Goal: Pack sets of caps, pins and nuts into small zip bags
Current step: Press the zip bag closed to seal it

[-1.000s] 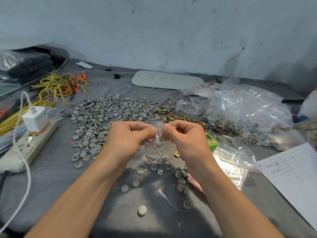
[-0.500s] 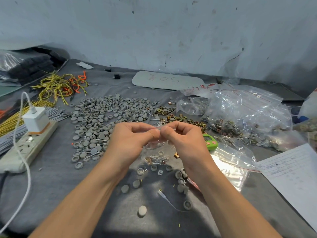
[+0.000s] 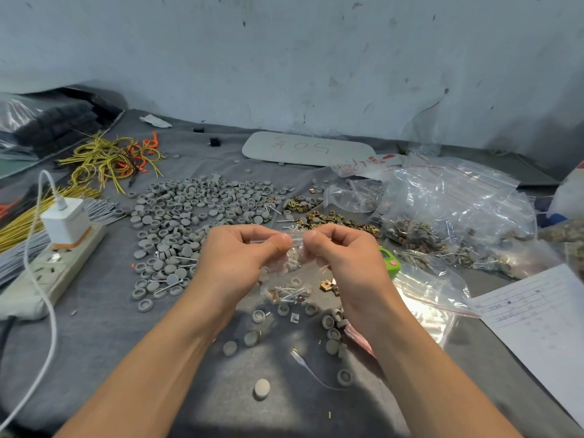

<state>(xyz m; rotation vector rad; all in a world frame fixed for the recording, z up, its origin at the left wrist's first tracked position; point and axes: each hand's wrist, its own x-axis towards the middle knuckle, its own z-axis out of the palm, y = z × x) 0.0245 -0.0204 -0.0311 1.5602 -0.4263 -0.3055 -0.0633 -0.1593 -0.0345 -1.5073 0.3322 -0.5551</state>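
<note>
Holding one small zip bag (image 3: 292, 263) by its top edge, both hands hover over the middle of the bench (image 3: 104, 330), nearer its front edge.

- Entry, left hand (image 3: 237, 260): grip narrow, thumb and forefinger pinching the left part of the bag's mouth, other fingers curled.
- Entry, right hand (image 3: 346, 260): grip likewise narrow, pinching the right part of the mouth. The two thumbs nearly meet.
- Entry, bag: clear and hanging down between the wrists. Its lower part holds pins (image 3: 290, 294) with a cap or two among them. Whether its bottom touches the bench cannot be told.
- Stock, caps (image 3: 189, 213): grey and round, in a broad heap behind and left of the hands. A scatter of loose ones lies toward the front edge, between the forearms.
- Stock, nuts (image 3: 328, 216): brass-coloured, in a strip just behind the right hand.
- Other, large clear bags (image 3: 458, 210): piled toward the right edge, partly filled with mixed parts.
- Other, green counter (image 3: 391, 263): just right of the right hand.
- Other, paper sheet (image 3: 537, 320): at the front right corner.
- Other, power strip (image 3: 50, 273) carrying a white charger (image 3: 66, 222): by the left edge.
- Other, yellow and orange wires (image 3: 107, 159): toward the back left corner.
- Other, white board (image 3: 306, 150) with handwriting: flat at the back edge.
</note>
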